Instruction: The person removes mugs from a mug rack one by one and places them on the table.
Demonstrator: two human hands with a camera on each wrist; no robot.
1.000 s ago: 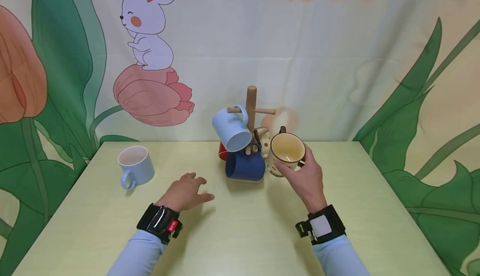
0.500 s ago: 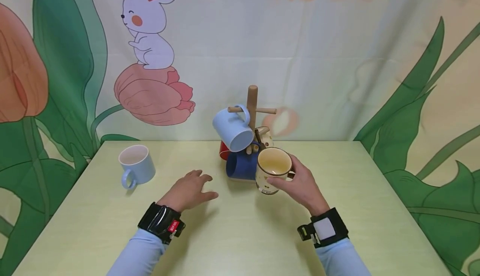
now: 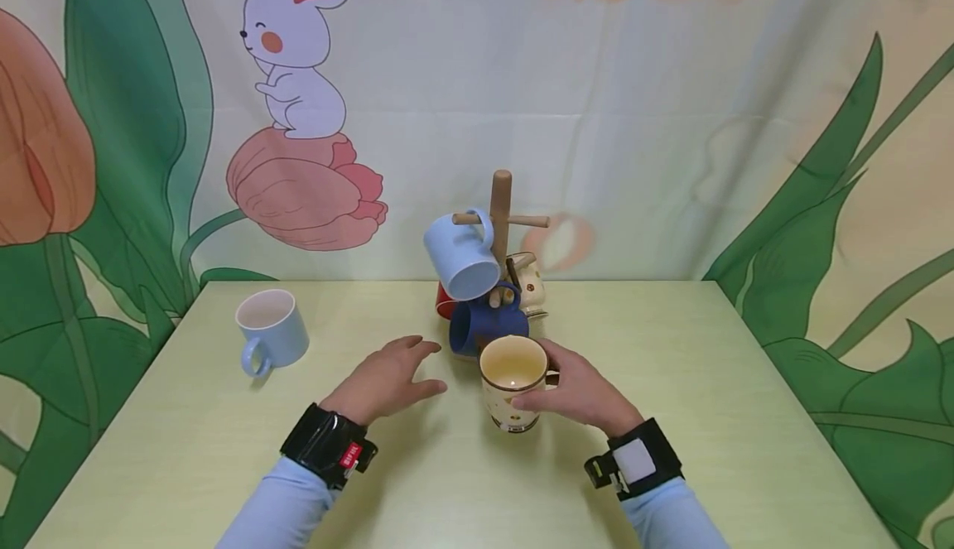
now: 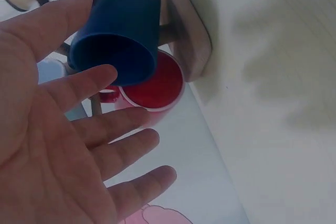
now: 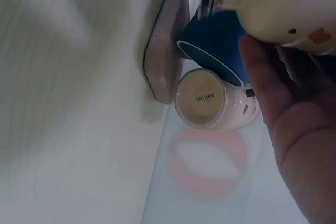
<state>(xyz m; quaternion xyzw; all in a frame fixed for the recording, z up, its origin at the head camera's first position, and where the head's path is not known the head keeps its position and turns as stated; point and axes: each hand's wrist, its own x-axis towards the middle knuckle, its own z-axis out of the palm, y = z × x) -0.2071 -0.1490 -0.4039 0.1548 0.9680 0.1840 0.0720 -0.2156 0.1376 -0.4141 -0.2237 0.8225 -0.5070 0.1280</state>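
Cream mug in the right hand, lower centre of the head view.
The cream mug (image 3: 507,382) is upright, mouth up, the right hand (image 3: 581,392) clamped round its side, its dark handle towards the palm. Holding it level and firm on the body seems best; to free the handle, the left hand (image 3: 383,379), fingers spread and holding nothing just left of centre, could take the opposite side. Just above the mug in the frame, the navy mug (image 3: 477,329) hangs on the rack (image 3: 501,201); I cannot tell the gap, so a slow, wide path looks wise. A pale blue mug (image 3: 462,263) tilts from the peg above, easily knocked, I judge; another mug (image 3: 279,329) stands at centre left on the table (image 3: 745,450).
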